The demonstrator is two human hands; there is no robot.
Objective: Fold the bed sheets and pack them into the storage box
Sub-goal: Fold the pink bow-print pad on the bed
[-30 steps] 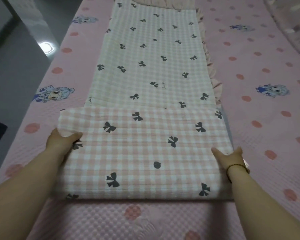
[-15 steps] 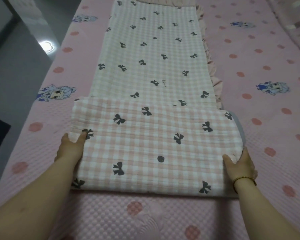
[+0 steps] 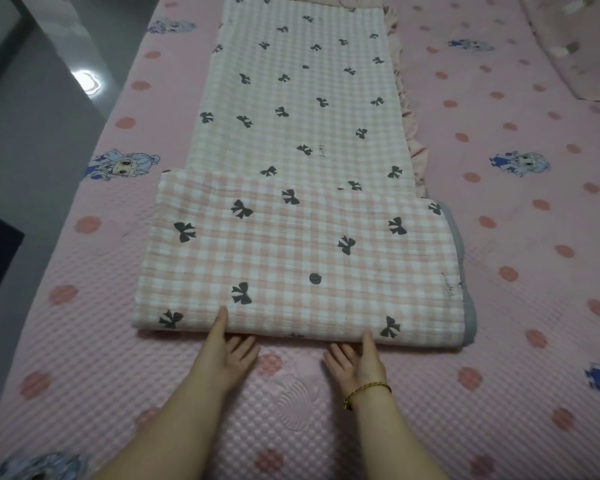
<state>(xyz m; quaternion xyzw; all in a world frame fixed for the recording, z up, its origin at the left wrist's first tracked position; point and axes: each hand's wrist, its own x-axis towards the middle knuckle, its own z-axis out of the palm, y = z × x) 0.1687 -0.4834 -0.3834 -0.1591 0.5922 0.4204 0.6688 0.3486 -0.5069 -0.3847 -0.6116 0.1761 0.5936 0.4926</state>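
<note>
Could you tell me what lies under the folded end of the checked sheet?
The folded end rests on the pink bed cover; a grey layer shows at right. The left hand and right hand touch its near edge; anything deeper is covered.

Soft even light, floor (image 3: 32, 133) glare, wide-angle bending at edges.
</note>
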